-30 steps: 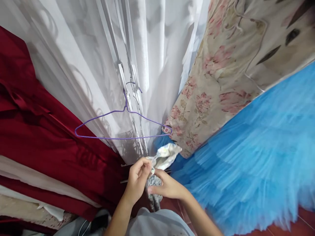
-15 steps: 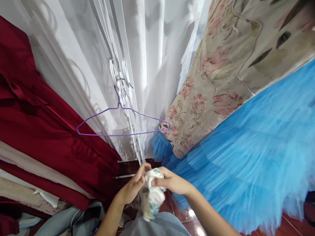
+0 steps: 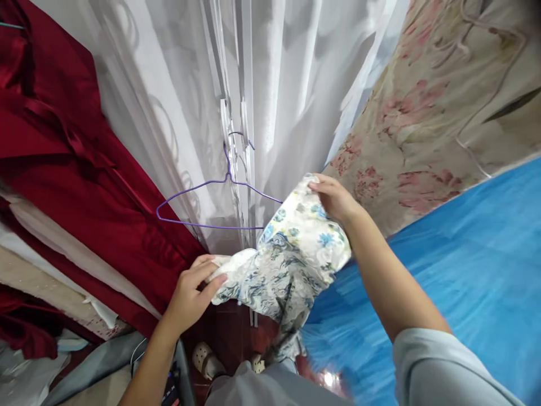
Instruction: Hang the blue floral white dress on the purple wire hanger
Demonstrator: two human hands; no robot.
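Observation:
A white floral garment with blue and green flowers is stretched between my two hands, its lower part hanging in dark-looking folds. On the left, my left hand grips one corner between thumb and fingers. My right hand is raised higher and closed on the opposite corner. Behind the cloth, a purple wire hanger hangs by its hook from a white rack. The garment covers the hanger's right end. I cannot make out the exact kind of garment.
White curtains fall behind the rack. Red cloth hangs at left; a beige floral cloth and blue ruffled tulle hang at right. A grey bag-like item and a beige clog are below.
The garment, bunched between my hands before, is now spread out. My right hand has moved up and right, my left hand to the left. The view has shifted slightly left.

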